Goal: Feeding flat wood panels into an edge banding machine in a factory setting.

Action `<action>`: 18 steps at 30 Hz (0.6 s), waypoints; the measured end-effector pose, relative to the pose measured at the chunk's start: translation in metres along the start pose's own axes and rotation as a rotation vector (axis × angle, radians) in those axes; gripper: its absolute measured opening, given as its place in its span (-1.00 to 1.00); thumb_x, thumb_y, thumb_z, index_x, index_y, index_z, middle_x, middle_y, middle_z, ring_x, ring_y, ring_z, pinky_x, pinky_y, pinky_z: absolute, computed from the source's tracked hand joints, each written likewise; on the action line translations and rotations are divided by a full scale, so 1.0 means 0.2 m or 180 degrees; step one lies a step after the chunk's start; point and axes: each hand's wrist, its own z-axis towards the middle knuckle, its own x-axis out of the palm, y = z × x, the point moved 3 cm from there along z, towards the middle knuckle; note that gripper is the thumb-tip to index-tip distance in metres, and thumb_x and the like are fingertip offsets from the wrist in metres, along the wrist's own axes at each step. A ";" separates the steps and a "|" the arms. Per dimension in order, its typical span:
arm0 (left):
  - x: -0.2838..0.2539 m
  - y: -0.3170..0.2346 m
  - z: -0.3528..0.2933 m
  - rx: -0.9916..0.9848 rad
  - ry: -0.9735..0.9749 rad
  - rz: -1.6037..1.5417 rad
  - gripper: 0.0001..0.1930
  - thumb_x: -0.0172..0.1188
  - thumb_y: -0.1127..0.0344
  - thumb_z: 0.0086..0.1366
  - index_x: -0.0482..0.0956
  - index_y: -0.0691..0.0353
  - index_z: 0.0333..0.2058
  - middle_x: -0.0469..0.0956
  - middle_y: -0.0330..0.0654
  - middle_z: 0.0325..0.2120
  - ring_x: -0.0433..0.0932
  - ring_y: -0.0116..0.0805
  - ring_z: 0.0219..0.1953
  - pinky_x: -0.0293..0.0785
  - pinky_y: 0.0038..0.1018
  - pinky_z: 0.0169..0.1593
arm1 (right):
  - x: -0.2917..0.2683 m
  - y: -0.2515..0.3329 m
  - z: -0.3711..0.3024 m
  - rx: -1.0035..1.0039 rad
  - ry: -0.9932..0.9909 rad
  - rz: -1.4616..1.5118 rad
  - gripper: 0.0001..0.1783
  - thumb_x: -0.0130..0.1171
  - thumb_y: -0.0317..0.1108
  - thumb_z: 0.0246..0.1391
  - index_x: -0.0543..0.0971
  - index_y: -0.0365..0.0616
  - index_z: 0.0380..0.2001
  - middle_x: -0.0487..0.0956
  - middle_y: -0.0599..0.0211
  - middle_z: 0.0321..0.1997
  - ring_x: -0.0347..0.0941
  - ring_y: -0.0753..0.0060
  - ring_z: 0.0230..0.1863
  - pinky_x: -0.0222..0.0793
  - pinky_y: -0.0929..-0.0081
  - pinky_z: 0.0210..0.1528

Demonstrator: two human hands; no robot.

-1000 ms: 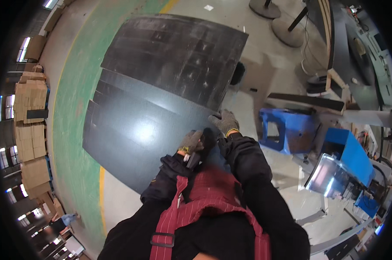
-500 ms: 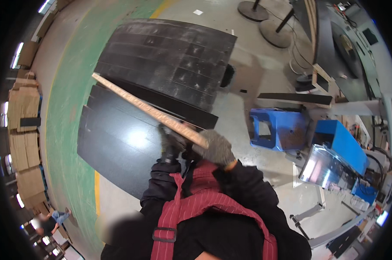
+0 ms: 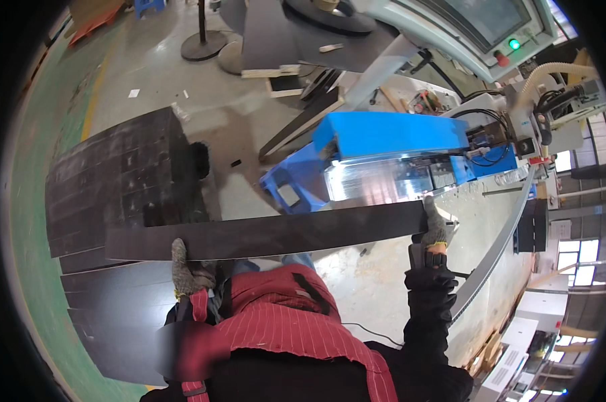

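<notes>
A long, narrow dark board (image 3: 303,231) stretches across in front of me, its broad face turned up. My left hand (image 3: 190,271), in a grey knit glove, grips its near edge toward the left end, with the thumb lying on top. At the right end my right hand (image 3: 434,224), gloved alike, is closed on the board, thumb over its face. Below the board's left part lie stacked dark boards (image 3: 118,174); a smooth dark panel (image 3: 118,315) sits nearer to me. The fingers under the board are hidden.
A blue plastic stool (image 3: 293,181) stands beyond the board, next to a blue machine (image 3: 397,134) with a shiny metal surface. A control panel (image 3: 477,30) with a green light is at the far right. A round-based stand (image 3: 204,47) is at the back.
My view has turned right, toward the machine. The board, earlier seen edge-on over the stack, now lies crosswise and face up. My right hand has moved out to its right end.
</notes>
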 end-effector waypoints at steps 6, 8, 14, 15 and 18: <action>0.42 0.38 -0.07 0.0180 -0.0447 -0.0448 -0.64 0.14 0.17 0.15 0.40 0.21 -0.12 0.44 -0.08 -0.14 0.44 -0.14 -0.10 0.44 -0.16 -0.04 | -0.28 -0.13 0.31 -0.1484 -0.0065 0.0379 -0.59 -0.03 -0.05 0.09 0.49 -0.22 -0.28 0.52 0.34 -0.41 0.42 0.53 -0.41 0.38 0.62 -0.45; 0.47 0.47 -0.06 0.0314 -0.0596 -0.0393 -0.64 0.14 0.17 0.15 0.40 0.20 -0.12 0.44 -0.08 -0.14 0.44 -0.13 -0.11 0.45 -0.16 -0.05 | -0.17 -0.23 0.23 -0.1314 0.0533 0.0181 -0.60 -0.01 -0.13 0.08 0.38 -0.22 -0.13 0.52 0.29 -0.38 0.41 0.55 -0.49 0.40 0.62 -0.50; 0.51 0.71 0.02 0.0495 -0.0481 -0.0236 -0.63 0.16 0.15 0.14 0.40 0.21 -0.13 0.46 -0.08 -0.17 0.48 -0.12 -0.17 0.47 -0.19 -0.08 | 0.25 -0.31 0.06 -0.0422 0.1678 -0.0457 -0.21 0.12 -0.22 -0.01 -0.08 -0.32 0.11 0.52 0.11 -0.47 0.42 0.51 -0.65 0.36 0.63 -0.71; 0.50 0.75 0.02 0.0556 -0.0472 -0.0249 -0.64 0.13 0.15 0.16 0.40 0.21 -0.13 0.45 -0.08 -0.17 0.47 -0.11 -0.15 0.46 -0.18 -0.07 | 0.25 -0.33 0.11 -0.0479 0.1418 -0.0580 -0.24 0.14 -0.22 -0.02 -0.05 -0.36 0.07 0.52 0.11 -0.47 0.43 0.50 -0.64 0.37 0.62 -0.71; 0.60 0.79 0.02 0.0506 -0.0504 -0.0339 -0.63 0.08 0.14 0.19 0.38 0.21 -0.10 0.41 -0.08 -0.11 0.41 -0.13 -0.08 0.35 -0.19 0.03 | 0.22 -0.37 0.23 -0.1007 0.1120 -0.0892 -0.28 0.17 -0.23 -0.04 0.02 -0.40 0.00 0.51 0.10 -0.45 0.45 0.47 -0.60 0.39 0.59 -0.67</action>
